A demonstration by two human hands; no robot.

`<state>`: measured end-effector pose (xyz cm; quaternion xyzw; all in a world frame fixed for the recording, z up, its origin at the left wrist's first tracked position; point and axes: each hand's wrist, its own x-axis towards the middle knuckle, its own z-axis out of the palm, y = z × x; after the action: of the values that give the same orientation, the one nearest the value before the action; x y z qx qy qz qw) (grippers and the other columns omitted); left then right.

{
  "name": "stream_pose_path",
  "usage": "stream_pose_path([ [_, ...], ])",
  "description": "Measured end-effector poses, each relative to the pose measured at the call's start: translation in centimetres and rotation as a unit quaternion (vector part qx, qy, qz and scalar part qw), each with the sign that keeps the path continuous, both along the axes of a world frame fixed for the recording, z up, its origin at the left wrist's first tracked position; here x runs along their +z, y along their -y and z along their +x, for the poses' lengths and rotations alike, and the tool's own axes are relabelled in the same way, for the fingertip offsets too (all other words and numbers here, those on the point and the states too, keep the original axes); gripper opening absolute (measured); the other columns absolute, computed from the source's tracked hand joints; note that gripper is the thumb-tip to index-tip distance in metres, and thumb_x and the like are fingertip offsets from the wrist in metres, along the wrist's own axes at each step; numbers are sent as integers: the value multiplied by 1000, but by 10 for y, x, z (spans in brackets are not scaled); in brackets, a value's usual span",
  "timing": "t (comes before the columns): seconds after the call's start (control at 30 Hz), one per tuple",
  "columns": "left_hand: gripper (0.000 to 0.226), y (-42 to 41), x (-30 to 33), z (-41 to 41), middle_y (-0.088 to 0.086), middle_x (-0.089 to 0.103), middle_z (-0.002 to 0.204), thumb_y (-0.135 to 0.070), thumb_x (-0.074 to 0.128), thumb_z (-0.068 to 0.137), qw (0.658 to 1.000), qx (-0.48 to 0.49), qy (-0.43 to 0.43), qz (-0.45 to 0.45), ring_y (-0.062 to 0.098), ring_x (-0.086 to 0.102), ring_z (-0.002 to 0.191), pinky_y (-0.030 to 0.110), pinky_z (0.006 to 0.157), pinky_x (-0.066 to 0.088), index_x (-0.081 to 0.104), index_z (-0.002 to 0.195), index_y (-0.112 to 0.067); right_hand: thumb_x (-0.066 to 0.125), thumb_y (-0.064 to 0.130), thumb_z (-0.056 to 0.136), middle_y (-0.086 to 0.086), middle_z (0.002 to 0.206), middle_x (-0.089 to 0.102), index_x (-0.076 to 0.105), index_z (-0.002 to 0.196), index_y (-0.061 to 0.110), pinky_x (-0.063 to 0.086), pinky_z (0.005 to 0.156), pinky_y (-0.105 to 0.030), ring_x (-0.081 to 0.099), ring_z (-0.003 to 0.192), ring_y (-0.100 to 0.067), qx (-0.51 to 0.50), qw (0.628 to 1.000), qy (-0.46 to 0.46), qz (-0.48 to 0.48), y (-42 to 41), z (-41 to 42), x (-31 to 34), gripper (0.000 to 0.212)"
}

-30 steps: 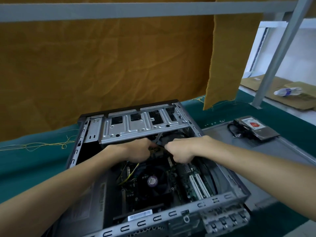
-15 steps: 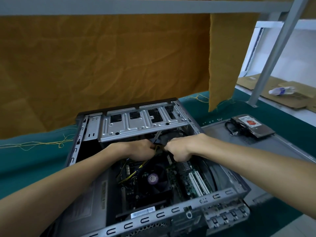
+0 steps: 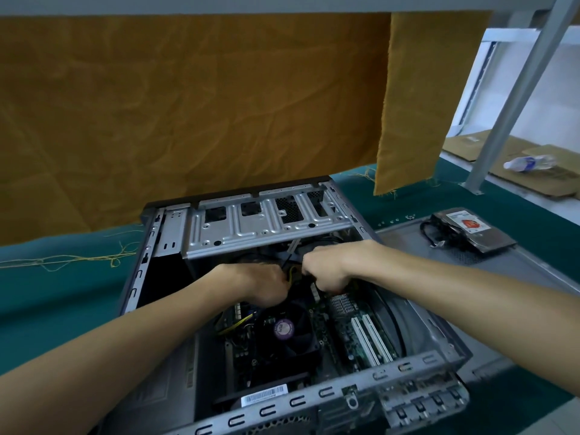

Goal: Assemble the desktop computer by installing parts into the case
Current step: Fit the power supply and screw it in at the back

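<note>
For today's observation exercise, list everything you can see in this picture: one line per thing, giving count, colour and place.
Computer case: one, grey, open, centre of table.
Cooling fan: one, black with purple hub, inside case.
Card slots: two, white, right of fan.
Cables: several, yellow and black, between the hands.
Side panel: one, grey, right of case.
Hard drive: one, dark with red label, on panel.
Table cover: one, green.
Curtain: orange, behind.
Bottle: one, clear, far right.
Left hand: grip on cables.
Right hand: grip on cables.
</note>
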<state>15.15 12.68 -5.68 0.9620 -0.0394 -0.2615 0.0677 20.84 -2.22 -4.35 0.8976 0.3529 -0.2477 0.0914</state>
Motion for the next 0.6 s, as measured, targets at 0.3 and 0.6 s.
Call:
stream_pose_path([
  [0.3,25,-36,14,-14,4,61,118,-15,42,90,995,72,-35,-55,16,58,101,26,75,44,52,110,-28,38,42,108,5,83,59,60,90,23,41,76,-36,55,86,-23,58,988,-6,143,3,-8,3,34],
  [0.6,43,-47,13,-30,17,52,143,-34,41,100,985,110,34,132,37,50,132,46,105,37,45,139,-15,44,58,103,-3,77,68,72,97,20,52,73,-38,65,77,-26,63,990,10,127,7,-6,-1,47],
])
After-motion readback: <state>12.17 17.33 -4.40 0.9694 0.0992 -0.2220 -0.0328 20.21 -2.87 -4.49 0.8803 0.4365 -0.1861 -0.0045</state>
